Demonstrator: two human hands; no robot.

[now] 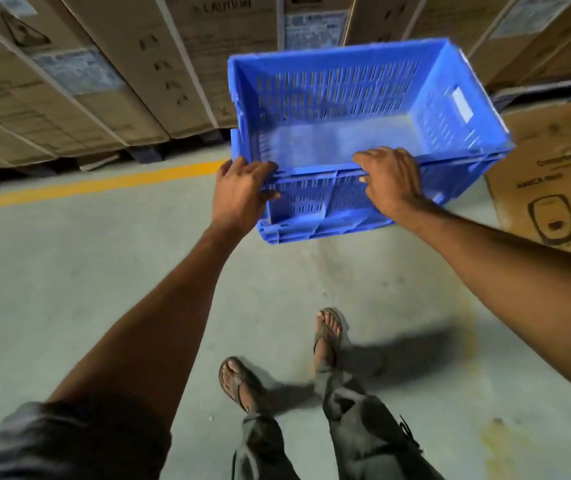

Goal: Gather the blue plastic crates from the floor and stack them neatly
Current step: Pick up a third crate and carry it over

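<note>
Grey concrete floor lies beneath 1 blue crate, empty, tilted and seemingly held clear of it. Both grips clasp its near long rim: the left grip is curled round the near-left corner, and the right grip has its fingers hooked over the rim further right. Behind 1 yellow line stand tall cardboard boxes. 1 printed carton lies at the right, and 2 sandalled feet show below.
</note>
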